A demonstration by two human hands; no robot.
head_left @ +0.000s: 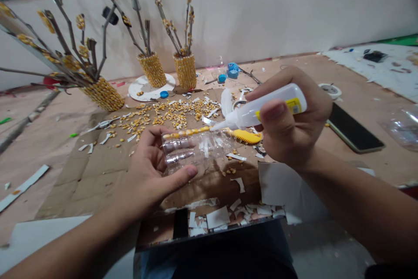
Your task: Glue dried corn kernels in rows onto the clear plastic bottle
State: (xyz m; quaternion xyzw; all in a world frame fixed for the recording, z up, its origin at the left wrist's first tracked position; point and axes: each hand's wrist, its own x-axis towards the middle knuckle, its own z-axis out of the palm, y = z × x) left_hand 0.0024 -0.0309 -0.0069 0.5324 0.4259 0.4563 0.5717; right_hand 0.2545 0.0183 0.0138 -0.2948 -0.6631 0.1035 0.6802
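Observation:
My left hand (153,161) grips a clear plastic bottle (196,152) by its left end; the bottle lies on its side above brown cardboard. A row of yellow corn kernels (186,132) runs along the bottle's upper edge. My right hand (290,118) is wrapped round a white glue bottle (250,113) with a yellow label, tilted nozzle-down to the left. Its tip meets or nearly meets the right end of the kernel row. Loose corn kernels (176,113) lie scattered just behind the clear bottle. A yellow comb-like piece (247,136) shows beneath the glue bottle.
Three kernel-covered pots with twigs stand at the back left, one (153,70) on a white disc (133,89). A phone (355,129) and a tape roll (330,90) lie at right. Paper scraps (218,217) litter the front edge. Blue caps (222,78) sit near the wall.

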